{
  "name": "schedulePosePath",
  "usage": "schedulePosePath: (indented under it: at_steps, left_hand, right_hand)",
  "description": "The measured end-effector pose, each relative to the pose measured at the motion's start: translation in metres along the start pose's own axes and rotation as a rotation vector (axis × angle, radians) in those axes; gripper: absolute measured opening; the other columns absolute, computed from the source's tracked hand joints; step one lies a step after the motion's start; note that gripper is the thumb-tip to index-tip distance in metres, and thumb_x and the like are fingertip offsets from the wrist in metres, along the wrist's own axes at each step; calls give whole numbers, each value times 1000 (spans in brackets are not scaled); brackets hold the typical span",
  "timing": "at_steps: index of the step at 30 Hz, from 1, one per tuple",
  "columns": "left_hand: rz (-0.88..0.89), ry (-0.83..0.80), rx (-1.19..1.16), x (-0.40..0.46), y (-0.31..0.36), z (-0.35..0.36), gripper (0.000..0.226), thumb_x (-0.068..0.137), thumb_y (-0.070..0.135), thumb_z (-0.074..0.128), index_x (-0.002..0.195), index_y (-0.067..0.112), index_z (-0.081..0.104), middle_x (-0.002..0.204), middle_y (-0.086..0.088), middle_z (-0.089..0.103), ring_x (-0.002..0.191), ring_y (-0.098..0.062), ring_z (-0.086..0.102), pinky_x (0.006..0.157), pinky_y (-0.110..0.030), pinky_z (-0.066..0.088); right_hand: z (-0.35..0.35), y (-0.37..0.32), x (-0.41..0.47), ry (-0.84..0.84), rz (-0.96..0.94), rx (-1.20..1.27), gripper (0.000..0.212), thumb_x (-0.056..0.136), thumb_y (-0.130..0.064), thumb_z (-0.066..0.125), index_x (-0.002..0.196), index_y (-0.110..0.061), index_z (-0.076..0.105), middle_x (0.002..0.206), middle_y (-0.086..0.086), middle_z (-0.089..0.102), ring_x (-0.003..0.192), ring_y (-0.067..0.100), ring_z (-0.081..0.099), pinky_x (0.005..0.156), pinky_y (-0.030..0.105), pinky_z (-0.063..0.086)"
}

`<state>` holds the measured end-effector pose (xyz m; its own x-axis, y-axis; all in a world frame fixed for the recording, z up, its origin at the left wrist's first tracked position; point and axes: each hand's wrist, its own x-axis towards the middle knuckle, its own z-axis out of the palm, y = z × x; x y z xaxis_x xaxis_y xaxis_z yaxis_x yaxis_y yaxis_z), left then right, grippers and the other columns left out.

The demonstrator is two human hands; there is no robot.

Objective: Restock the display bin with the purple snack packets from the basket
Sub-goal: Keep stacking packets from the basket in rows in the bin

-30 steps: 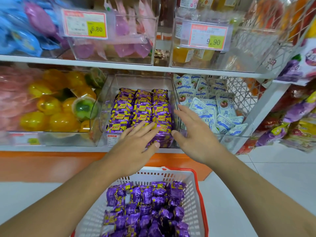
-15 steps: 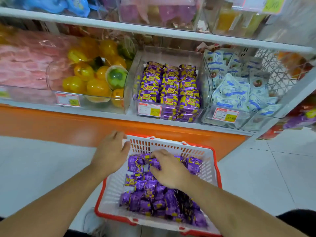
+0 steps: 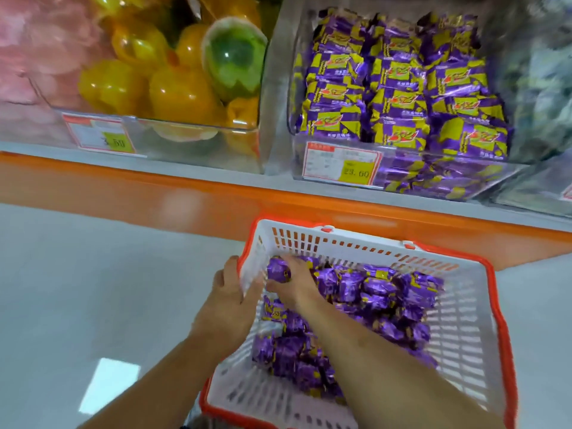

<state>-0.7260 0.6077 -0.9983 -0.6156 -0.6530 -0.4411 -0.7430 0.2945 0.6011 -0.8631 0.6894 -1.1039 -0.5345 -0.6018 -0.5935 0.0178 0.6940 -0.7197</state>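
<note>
From the head view we see our left hand (image 3: 230, 300) gripping the left rim of the basket (image 3: 483, 320), our right hand (image 3: 292, 281) curled around one purple packet (image 3: 278, 271) atop the packets (image 3: 380, 292) inside it, below the stocked bin (image 3: 280, 88) on the shelf (image 3: 185, 168).

A clear bin (image 3: 198, 131) of yellow capsules (image 3: 182, 94) and one green capsule (image 3: 233, 57) sits above an orange ledge (image 3: 123, 187).
</note>
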Motion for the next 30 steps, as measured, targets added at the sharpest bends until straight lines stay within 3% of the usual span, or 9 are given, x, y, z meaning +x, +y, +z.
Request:
schedulePosePath:
  at_steps: [2, 6, 13, 16, 19, 23, 26, 28, 30]
  left_hand:
    - [2, -1, 15, -1, -2, 1, 58, 104, 50, 45, 154, 28, 25, 146, -7, 43, 123, -29, 55, 96, -37, 47]
    - [-14, 9, 3, -2, -3, 0, 55, 101, 56, 45, 148, 36, 25, 138, -5, 48, 114, -30, 61, 97, -50, 52]
    - [-20, -25, 25, -8, 8, -5, 58, 103, 54, 43, 151, 30, 22, 140, -7, 44, 114, -32, 61, 94, -44, 51]
    - [-56, -48, 35, -9, 10, -6, 60, 103, 52, 45, 152, 28, 22, 140, -11, 43, 115, -36, 61, 96, -44, 49]
    - [-114, -109, 41, -4, 15, -9, 62, 101, 57, 43, 152, 31, 19, 142, -13, 39, 117, -39, 59, 104, -51, 46]
    - [-250, -197, -36, 2, 27, -17, 72, 100, 66, 38, 157, 29, 16, 154, -13, 24, 133, -40, 47, 113, -51, 35]
    - [-206, -109, 153, -7, 56, -29, 73, 102, 63, 35, 157, 17, 25, 159, -19, 24, 141, -43, 37, 115, -51, 33]
    - [-49, -40, 163, -15, 88, -48, 48, 104, 50, 43, 123, 9, 59, 135, -23, 54, 122, -42, 55, 95, -43, 45]
    - [91, -90, 14, -26, 127, -71, 37, 100, 35, 55, 77, 8, 63, 85, -11, 69, 89, -37, 66, 72, -36, 45]
  right_hand:
    - [7, 5, 6, 33, -10, -60, 74, 91, -35, 78, 156, -30, 43, 160, -5, 27, 140, 21, 44, 112, 32, 42]
    - [14, 10, 7, 137, -73, -201, 57, 93, -37, 74, 145, -31, 52, 149, -12, 34, 118, 20, 59, 97, 41, 56]
    - [5, 4, -8, 227, -107, -277, 15, 91, -13, 70, 87, -18, 56, 109, -7, 54, 79, 19, 55, 74, 46, 56]
    - [-15, 1, -28, 223, -108, -202, 15, 93, -19, 72, 87, -18, 59, 83, -1, 62, 69, 16, 55, 67, 40, 54]
    - [-46, -9, -60, 182, -79, -58, 16, 92, -24, 78, 90, -19, 63, 89, 3, 68, 73, 16, 62, 64, 30, 51]
    - [-99, -42, -113, 59, -57, 248, 20, 92, -11, 79, 97, -8, 61, 95, 20, 70, 67, 28, 73, 65, 45, 64]
    - [-136, -73, -154, 23, -141, 300, 22, 91, -4, 77, 99, -5, 57, 89, 18, 65, 60, 28, 71, 58, 39, 63]
    - [-159, -96, -178, 46, -217, 289, 22, 90, -1, 78, 95, -9, 57, 88, 12, 65, 58, 28, 71, 55, 37, 61]
    - [-181, -119, -202, 87, -308, 287, 23, 89, 0, 78, 90, -10, 58, 86, 10, 65, 59, 30, 70, 57, 39, 60]
